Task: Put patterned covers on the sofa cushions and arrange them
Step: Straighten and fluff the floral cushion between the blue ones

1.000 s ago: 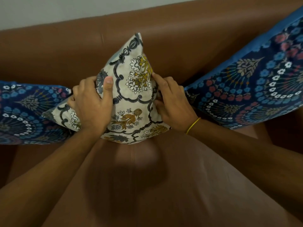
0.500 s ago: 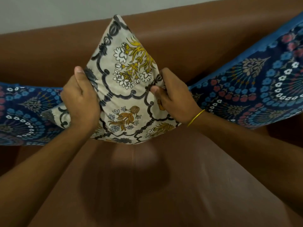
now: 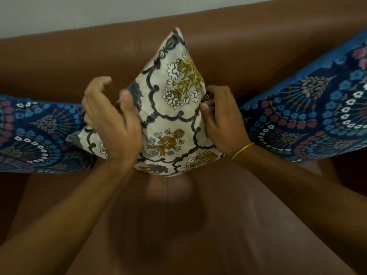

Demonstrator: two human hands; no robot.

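Note:
A cream cushion point(image 3: 174, 116) with dark scrollwork and yellow flowers stands on one corner against the brown sofa back point(image 3: 79, 60), in the middle of the head view. My left hand point(image 3: 111, 124) lies on its lower left side, thumb against the cover, with the fingers spread and lifted off the edge. My right hand point(image 3: 224, 120), a yellow band at the wrist, pinches the cushion's right edge. A dark blue patterned cushion point(image 3: 35, 135) lies to the left and another blue cushion point(image 3: 317, 116) leans at the right.
The brown leather seat point(image 3: 198, 225) stretches below the cushions, with my shadow on it. A pale wall point(image 3: 59, 12) rises behind the sofa back.
My left hand's fingers have come off the cushion's left edge and spread apart. The cream cushion has tipped a little more upright and to the right. My right hand keeps its grip.

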